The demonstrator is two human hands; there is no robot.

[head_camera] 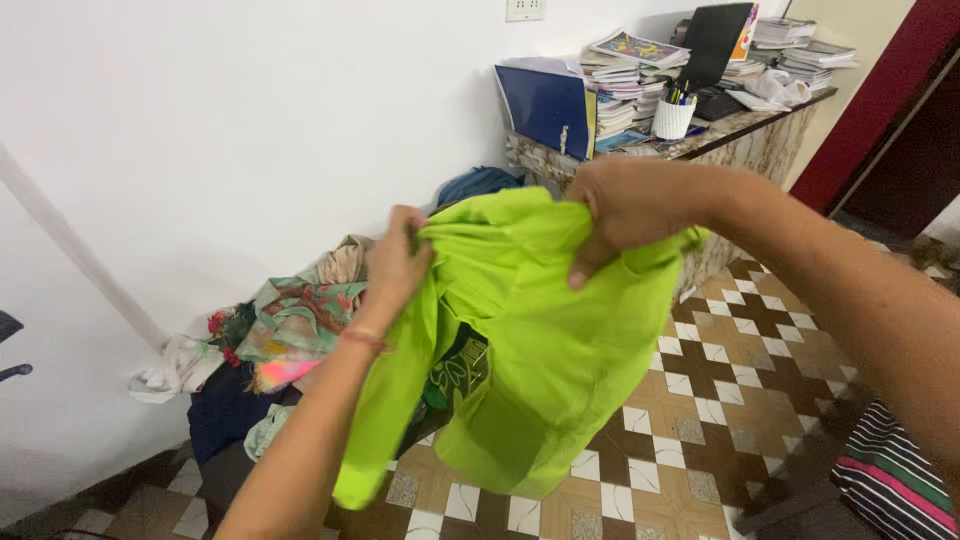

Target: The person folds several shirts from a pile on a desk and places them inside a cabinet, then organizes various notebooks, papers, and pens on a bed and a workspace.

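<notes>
Gripping a lime-green garment (545,340), both hands, left (397,262) and right (625,205), hold it hanging, crumpled.

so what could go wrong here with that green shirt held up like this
Both hands, left hand and right hand, pinch only the top edge of the lime green garment, so it might slip out. Its hanging hem could brush the tiled floor. A loose sleeve might also snag in the pile of clothes behind it.
</notes>
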